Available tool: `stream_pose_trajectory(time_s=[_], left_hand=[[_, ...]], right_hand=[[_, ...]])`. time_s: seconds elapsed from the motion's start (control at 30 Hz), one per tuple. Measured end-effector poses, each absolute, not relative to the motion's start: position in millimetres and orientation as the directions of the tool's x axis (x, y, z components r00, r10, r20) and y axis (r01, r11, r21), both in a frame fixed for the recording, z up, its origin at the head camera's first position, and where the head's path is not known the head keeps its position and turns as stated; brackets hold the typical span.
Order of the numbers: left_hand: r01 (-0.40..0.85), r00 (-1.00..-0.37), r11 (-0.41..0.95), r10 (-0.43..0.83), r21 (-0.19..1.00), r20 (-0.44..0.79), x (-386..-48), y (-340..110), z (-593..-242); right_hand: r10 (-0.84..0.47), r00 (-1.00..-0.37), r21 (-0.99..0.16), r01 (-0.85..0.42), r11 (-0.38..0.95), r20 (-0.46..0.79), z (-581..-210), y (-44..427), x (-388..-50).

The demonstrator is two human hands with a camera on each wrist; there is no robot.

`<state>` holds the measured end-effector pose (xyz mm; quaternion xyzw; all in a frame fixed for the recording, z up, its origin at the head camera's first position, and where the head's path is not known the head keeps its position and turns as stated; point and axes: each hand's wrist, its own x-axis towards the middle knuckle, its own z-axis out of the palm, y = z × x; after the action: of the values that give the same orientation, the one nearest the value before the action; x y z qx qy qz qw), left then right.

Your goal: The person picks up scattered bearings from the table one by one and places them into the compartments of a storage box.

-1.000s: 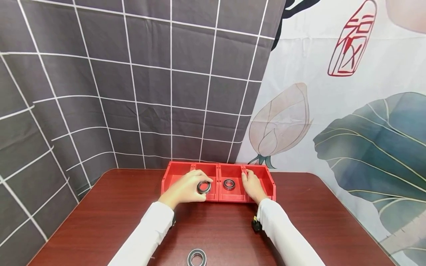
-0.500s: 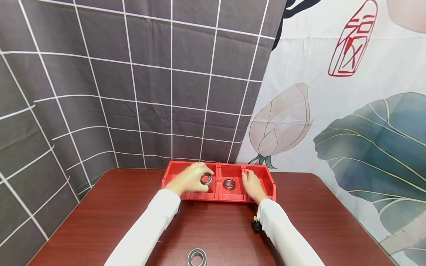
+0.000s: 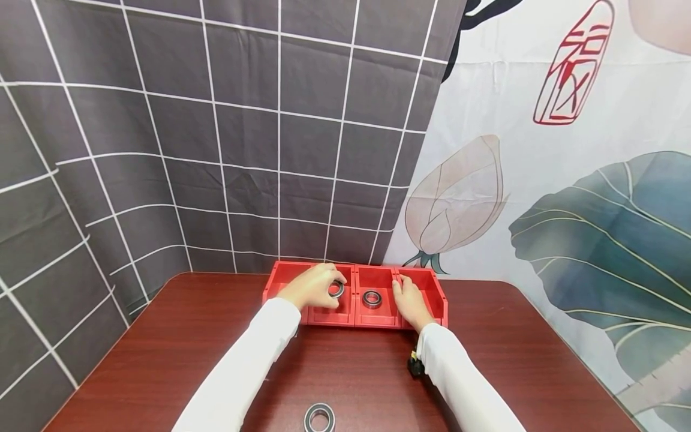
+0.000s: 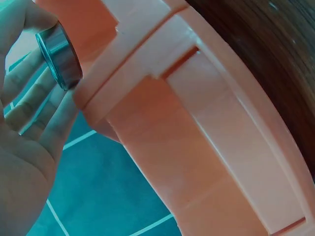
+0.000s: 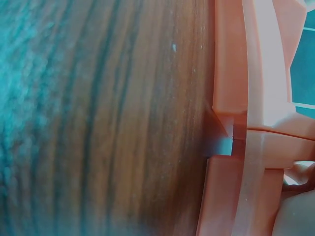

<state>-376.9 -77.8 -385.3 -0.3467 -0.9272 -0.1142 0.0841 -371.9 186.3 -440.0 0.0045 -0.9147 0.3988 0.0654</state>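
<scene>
In the head view, my left hand pinches a ball bearing between thumb and fingers, above the second compartment from the left of a red divided bin. The left wrist view shows the bearing tilted on edge beside a divider, at the thumb and fingertips. Another bearing lies flat in the third compartment. My right hand grips the divider between the third and rightmost compartments; only a sliver of that hand enters the right wrist view.
A third bearing lies on the brown wooden table near the bottom of the head view. Behind the bin hangs a grey gridded cloth, with a flower-printed white cloth to its right. A black device sits under the right wrist.
My left hand has moved slightly up and right with its bearing, farther over the second compartment. The right hand, the bin and the other bearings have stayed in place.
</scene>
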Motion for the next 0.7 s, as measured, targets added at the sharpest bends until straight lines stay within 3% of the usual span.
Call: stream_pose_trajectory(time_s=[0.7], left_hand=[[0.649,-0.759,0.76,0.643,0.041,0.098,-388,-64,-387]], right_hand=[[0.051,-0.992,-0.739,-0.051,0.672,0.115,-441,185,-371]])
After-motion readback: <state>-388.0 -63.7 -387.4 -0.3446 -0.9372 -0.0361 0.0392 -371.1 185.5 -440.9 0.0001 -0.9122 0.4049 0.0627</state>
